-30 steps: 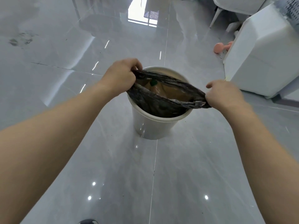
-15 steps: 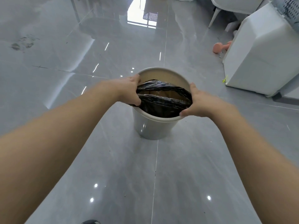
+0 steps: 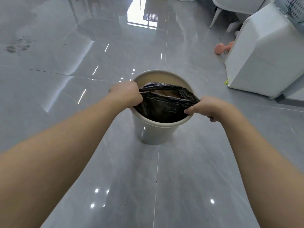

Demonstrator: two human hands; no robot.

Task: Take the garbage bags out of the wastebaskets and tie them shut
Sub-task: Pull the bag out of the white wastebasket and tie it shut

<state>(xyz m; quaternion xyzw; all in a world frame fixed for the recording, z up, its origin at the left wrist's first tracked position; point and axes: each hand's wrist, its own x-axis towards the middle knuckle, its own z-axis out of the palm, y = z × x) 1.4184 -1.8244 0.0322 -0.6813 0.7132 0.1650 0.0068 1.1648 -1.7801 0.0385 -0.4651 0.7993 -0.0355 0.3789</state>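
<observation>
Black garbage bag gathered at mouth between fingers of left hand and right hand, both pinching film, inside wastebasket. Next, likely: lift clear, then knot.

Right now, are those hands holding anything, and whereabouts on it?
Yes. Both grip the black garbage bag by its gathered top edge: the left hand at the left end, the right hand at the right end. The bag sits in the white wastebasket.

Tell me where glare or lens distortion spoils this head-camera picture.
Head view: a window reflection glares off the glossy floor at top; small ceiling-light spots dot it. Wide-angle stretch enlarges both forearms. The black bag, left hand and right hand stay sharp.
</observation>
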